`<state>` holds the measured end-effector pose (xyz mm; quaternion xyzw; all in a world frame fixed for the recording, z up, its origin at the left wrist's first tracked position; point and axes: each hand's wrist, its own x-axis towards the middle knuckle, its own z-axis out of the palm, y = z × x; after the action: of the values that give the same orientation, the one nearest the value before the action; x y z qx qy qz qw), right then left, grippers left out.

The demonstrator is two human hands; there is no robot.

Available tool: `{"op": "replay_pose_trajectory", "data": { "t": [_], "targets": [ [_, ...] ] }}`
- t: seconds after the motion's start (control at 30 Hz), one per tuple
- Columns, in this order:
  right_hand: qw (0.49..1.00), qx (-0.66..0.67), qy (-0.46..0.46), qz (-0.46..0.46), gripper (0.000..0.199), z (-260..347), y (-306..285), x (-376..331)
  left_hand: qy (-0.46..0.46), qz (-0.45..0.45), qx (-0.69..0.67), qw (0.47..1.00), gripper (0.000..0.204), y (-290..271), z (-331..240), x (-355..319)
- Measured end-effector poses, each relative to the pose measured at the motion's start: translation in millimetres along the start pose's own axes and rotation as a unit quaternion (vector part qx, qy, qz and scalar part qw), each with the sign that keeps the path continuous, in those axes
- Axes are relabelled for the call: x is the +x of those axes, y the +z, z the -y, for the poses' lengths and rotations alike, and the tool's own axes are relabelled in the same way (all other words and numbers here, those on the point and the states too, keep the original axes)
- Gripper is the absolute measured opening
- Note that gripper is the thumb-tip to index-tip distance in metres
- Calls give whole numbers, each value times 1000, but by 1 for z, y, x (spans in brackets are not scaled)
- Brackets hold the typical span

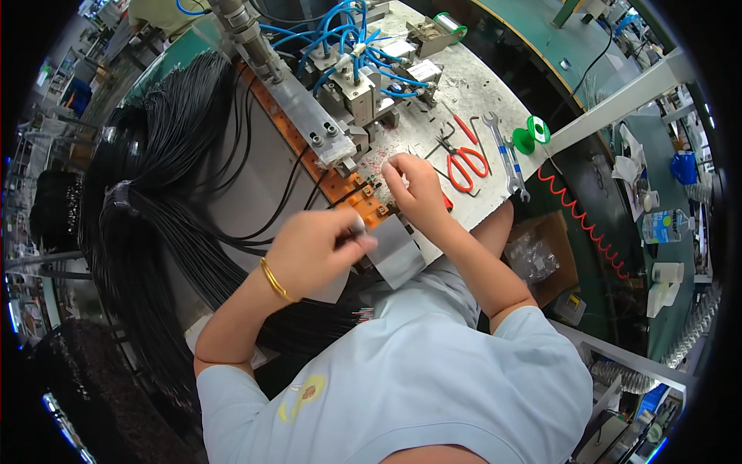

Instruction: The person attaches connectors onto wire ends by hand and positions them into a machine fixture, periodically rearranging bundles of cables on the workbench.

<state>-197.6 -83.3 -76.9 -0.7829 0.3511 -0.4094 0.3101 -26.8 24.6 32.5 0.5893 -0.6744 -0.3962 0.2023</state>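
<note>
The orange strip (359,205) lies on the bench between the two hands, small metal blocks along its edge, with a thin black cable (345,199) reaching across it. The left hand (308,247), blurred, is just beside the strip's near end, fingers bent toward the thumb; whether it pinches anything, I cannot tell. The right hand (419,192) is curled at the strip's right side, thumb and forefinger close together, their grip unclear. A pale flat piece (398,251) lies below, between the hands. Leftward spreads a large bundle of black cables (178,124); beyond the strip stands a machine with blue tubes (340,35). To the right lie red-handled pliers (468,168), wrenches (506,158) and a green spool (532,135). Farther right, a bottle (665,226) bears a blue label, its print too small to read
</note>
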Motion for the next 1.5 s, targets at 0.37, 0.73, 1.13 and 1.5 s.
{"op": "replay_pose_trajectory", "data": {
  "t": [0.37,0.73,1.13,1.5],
  "targets": [
    [998,11,-52,-20,10,15,-5,-10,-5,-173,-146,974,21,2,41,22],
    [925,281,249,55,13,1,9,0,-36,-117,-63,990,25,0,54,27],
    [985,151,-49,66,10,35,-4,1,-30,-48,-134,989,23,-8,33,21],
    [990,-22,-112,88,9,37,-10,-5,-30,-138,-122,982,23,8,35,20]
  ]
}}
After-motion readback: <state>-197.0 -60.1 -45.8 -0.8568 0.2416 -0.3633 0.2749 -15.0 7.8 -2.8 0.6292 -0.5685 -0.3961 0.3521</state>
